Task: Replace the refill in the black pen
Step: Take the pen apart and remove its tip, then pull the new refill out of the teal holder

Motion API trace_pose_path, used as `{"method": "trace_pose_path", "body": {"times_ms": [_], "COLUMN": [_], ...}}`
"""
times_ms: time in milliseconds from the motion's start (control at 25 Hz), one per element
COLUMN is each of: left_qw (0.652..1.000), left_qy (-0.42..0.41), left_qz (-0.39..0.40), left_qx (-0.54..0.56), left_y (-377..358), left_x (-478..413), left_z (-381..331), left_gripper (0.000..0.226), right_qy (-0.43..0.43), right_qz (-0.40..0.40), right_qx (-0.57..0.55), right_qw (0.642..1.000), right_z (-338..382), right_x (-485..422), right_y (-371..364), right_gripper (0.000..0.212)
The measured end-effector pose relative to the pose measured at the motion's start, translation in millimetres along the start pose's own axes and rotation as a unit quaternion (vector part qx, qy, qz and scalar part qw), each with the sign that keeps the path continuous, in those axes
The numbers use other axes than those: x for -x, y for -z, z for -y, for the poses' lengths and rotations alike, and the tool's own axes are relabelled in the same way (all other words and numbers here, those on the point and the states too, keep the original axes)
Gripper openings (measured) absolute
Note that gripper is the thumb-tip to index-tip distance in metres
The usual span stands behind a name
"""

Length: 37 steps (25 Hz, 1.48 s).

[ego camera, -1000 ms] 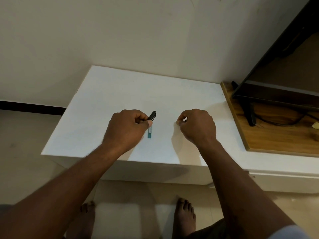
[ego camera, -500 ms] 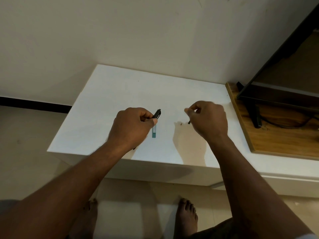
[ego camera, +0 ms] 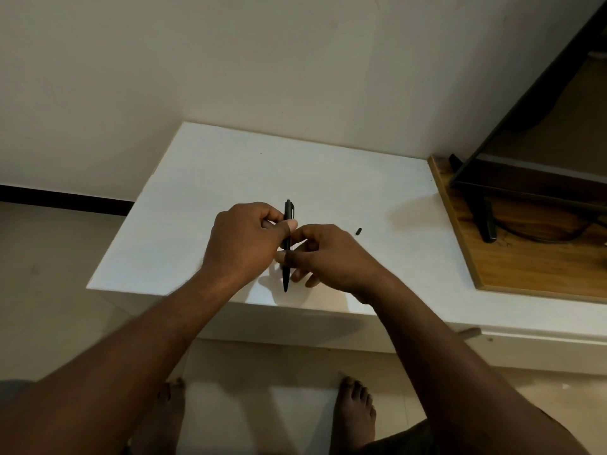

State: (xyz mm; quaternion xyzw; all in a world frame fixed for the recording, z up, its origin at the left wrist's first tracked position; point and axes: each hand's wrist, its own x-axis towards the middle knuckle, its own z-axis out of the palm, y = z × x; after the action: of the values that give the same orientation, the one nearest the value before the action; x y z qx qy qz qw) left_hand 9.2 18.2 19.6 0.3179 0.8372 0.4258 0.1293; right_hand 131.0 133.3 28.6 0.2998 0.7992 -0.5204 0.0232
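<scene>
Black pen (ego camera: 286, 277): light, stiff, smooth-barrelled, probably slippery. Left hand (ego camera: 244, 244) grip clamped just below the clip; right hand (ego camera: 331, 257) grip pinching mid-barrel, above the worktop (ego camera: 230, 178).

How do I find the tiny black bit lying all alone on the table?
Look at the white table, between the right hand and the wooden board. A short black piece lies there; unlike the long black pen, nothing touches it.

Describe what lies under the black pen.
Bare white tabletop shows under the black pen at its tip and top. The left hand and right hand grip its middle, covering whatever lies beneath there.
</scene>
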Motion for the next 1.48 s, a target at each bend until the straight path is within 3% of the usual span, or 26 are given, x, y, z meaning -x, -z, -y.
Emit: {"method": "trace_pose_path", "body": {"times_ms": [160,280,440,600,760,960,1200,1480], "left_qw": [1.0,1.0,0.983,0.935,0.9,0.904,0.926,0.935], "left_qy": [-0.004,-0.011,-0.068,-0.142,-0.177,-0.169,-0.145,-0.079], "left_qz": [-0.006,0.008,0.066,0.107,0.118,0.089,0.058,0.049], "left_qx": [0.028,0.006,-0.159,-0.306,-0.382,-0.382,-0.342,-0.344], "left_y": [0.6,-4.6,-15.0,-24.2,-25.6,-19.7,-14.0,-8.8], "left_x": [0.9,-0.5,1.9,8.6,12.5,6.9,7.2,4.2], "left_z": [1.0,7.0,22.0,25.9,26.0,22.1,21.1,17.9], "left_gripper": [0.025,0.027,0.04,0.053,0.059,0.052,0.02,0.018], "right_qy": [-0.01,-0.027,-0.06,-0.075,-0.076,-0.08,-0.073,-0.065], "right_qz": [-0.056,-0.152,-0.192,-0.187,-0.185,-0.179,-0.185,-0.222], "right_qx": [-0.054,0.024,0.205,0.247,0.264,0.266,0.287,0.225], "right_qw": [0.997,0.988,0.958,0.948,0.944,0.944,0.937,0.947], "right_z": [-0.5,-8.1,-23.3,-29.3,-31.3,-31.0,-28.6,-23.1], "right_x": [-2.6,-7.9,-15.0,-21.2,-24.3,-22.9,-20.8,-13.0], "right_y": [-8.4,1.1,12.7,11.2,8.0,8.4,11.1,27.4], "right_gripper": [0.028,0.029,0.034,0.04,0.043,0.044,0.044,0.039]}}
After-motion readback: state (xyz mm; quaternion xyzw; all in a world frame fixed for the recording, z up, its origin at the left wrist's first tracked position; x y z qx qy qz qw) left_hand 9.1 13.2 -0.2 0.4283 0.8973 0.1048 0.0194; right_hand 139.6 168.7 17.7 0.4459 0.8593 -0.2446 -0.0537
